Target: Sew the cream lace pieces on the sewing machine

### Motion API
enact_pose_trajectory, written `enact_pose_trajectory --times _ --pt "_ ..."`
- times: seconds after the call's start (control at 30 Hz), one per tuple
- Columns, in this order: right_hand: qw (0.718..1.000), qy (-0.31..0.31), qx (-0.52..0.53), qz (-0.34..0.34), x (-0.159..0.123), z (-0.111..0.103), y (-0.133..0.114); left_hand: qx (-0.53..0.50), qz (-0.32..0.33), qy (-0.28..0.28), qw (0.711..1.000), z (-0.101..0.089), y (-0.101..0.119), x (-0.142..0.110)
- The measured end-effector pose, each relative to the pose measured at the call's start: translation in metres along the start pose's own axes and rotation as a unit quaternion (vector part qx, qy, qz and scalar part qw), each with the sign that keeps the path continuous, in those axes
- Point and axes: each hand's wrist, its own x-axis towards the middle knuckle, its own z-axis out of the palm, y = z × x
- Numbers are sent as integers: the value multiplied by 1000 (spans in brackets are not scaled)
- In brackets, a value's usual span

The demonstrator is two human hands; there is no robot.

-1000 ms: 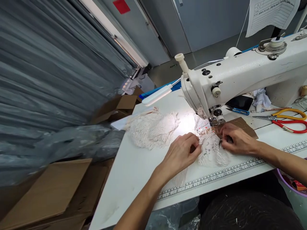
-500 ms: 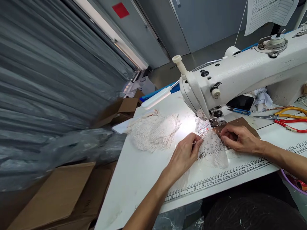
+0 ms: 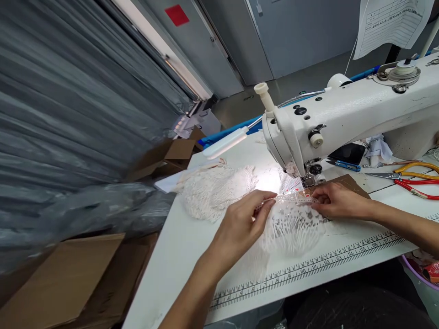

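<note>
A strip of white lace [image 3: 291,224] with a fringed lower edge stretches between my two hands, just in front of the needle of a white sewing machine [image 3: 346,121]. My left hand [image 3: 245,217] pinches the lace's upper edge at its left end. At the other end, close to the presser foot [image 3: 307,182], my right hand [image 3: 334,199] grips the same edge between thumb and fingers. More lace [image 3: 214,189] lies gathered on the table left of the needle, under the machine's lamp [image 3: 226,142]. Brown material [image 3: 353,185] lies partly under my right hand.
Scissors with yellow and red handles [image 3: 411,176] and blue thread snips [image 3: 344,165] rest right of the needle, by a dark phone-like object [image 3: 348,151]. A printed ruler [image 3: 302,270] runs along the table's front edge. Cardboard boxes [image 3: 65,278] stand at left.
My left hand has moved left, and the lace between my hands is now spread wider and flatter. My right hand keeps close to the presser foot. The view has shifted slightly.
</note>
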Motion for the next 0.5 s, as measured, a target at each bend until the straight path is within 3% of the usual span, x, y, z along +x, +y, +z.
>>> enact_pose_trajectory --times 0.07,0.13,0.23,0.33,0.4,0.5 --pt "991 63 -119 13 7 0 0 115 37 1 993 7 -11 10" --pt "983 88 -162 18 11 3 1 164 60 4 985 21 -19 21" --pt "987 98 -128 -3 10 7 4 137 38 -32 989 49 -27 40" --pt "990 105 -96 -14 7 7 6 129 58 -70 987 75 -38 64" --pt "990 104 -99 9 6 5 5 117 70 -70 988 84 -45 79" --pt "991 89 -94 40 7 2 2 93 78 -69 990 82 -51 96"
